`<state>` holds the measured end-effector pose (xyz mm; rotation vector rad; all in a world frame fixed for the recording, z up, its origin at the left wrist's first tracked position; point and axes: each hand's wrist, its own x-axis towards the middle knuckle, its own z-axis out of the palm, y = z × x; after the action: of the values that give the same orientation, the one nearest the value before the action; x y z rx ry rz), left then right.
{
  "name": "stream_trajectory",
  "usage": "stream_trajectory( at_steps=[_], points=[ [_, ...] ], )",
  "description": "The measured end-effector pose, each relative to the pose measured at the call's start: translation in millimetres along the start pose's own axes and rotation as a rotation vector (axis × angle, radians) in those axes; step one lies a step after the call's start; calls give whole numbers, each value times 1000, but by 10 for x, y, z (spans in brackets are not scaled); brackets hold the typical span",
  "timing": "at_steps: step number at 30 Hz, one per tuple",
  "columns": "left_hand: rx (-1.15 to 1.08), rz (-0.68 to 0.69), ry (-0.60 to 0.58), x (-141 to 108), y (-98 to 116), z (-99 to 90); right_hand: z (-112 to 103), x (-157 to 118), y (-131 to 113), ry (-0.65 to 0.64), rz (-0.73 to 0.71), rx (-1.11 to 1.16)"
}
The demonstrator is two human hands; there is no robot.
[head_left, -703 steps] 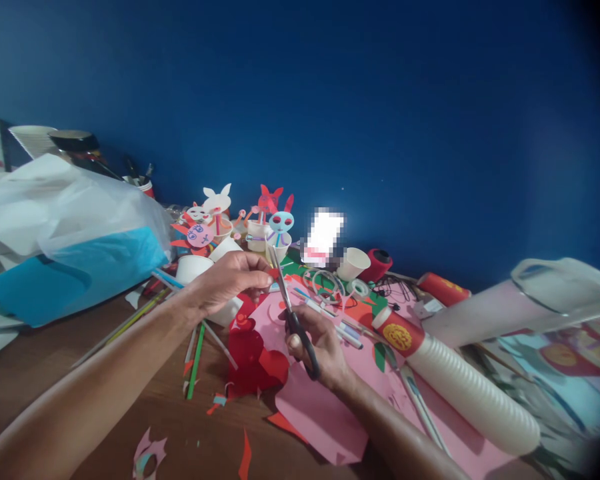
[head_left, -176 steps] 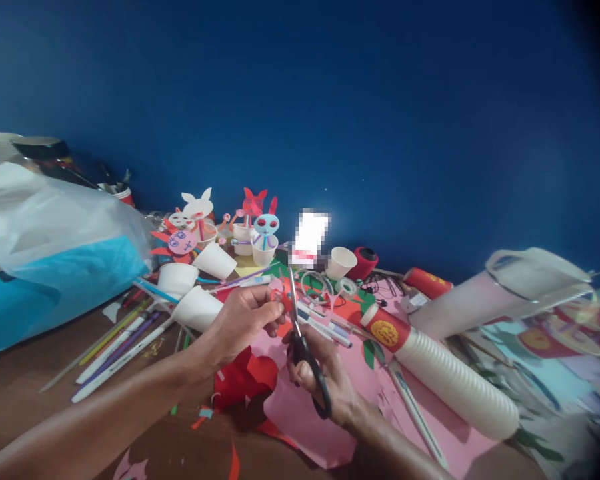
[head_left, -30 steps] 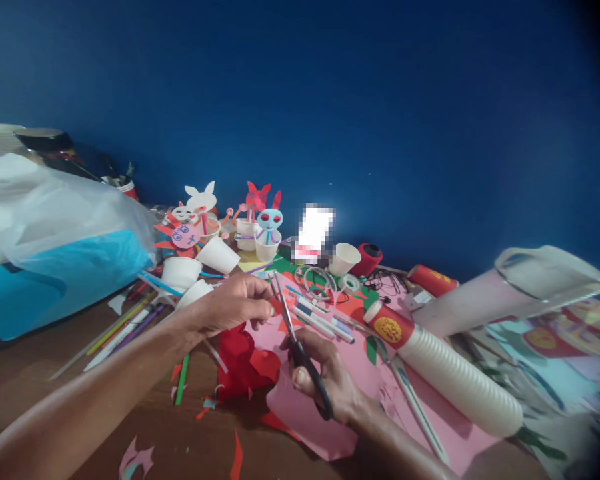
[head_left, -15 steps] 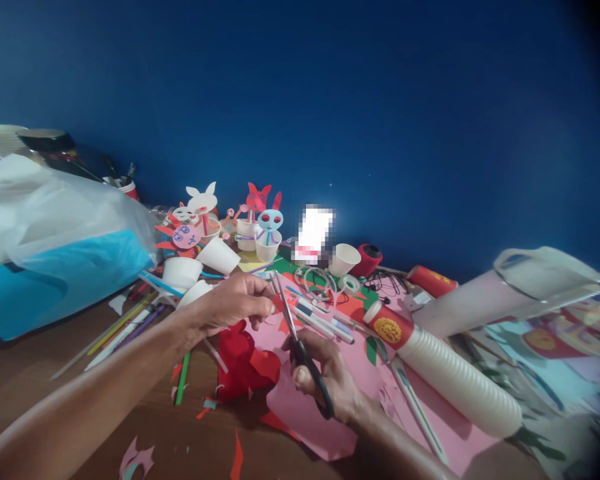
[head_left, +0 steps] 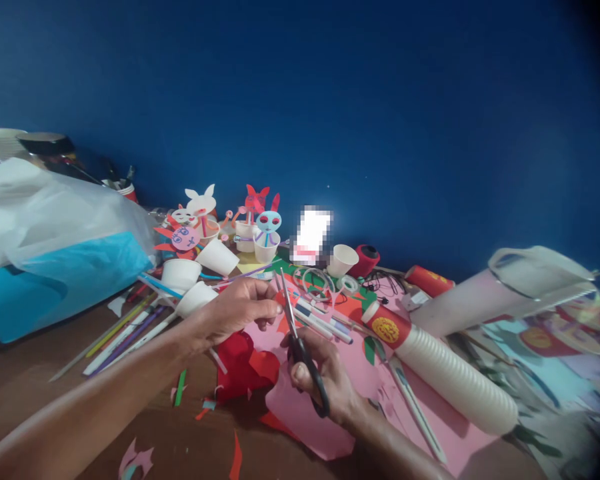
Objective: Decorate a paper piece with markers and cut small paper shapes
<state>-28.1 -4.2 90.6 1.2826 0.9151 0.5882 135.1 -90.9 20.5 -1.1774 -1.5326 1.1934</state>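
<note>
- My right hand: fingers clenched on black-handled scissors, above pink paper.
- My left hand: fingers pinched beside the blades; can't tell what they hold.

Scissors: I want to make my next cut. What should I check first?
1. Right hand holds the scissors by the black handles: ok.
2. Blades point away from you: ok.
3. Left hand fingertips are clear of the blades: not ok, they sit very close beside them.
4. Left fingers have a good hold on the paper: cannot tell, the fingers hide it.
5. Utility knife is away from your hands: ok, it lies on the pink paper, off to the right.
</note>
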Motion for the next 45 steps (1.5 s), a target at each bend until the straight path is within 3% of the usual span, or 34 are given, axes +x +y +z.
stream_trajectory(
  at_steps=[29, 45],
  points=[
    [96, -11, -139, 50, -24, -138, 35, -17, 60, 11, 44, 4],
    [35, -18, -130, 35, 2, -103, 47, -8, 33, 34, 36, 27]
  ],
)
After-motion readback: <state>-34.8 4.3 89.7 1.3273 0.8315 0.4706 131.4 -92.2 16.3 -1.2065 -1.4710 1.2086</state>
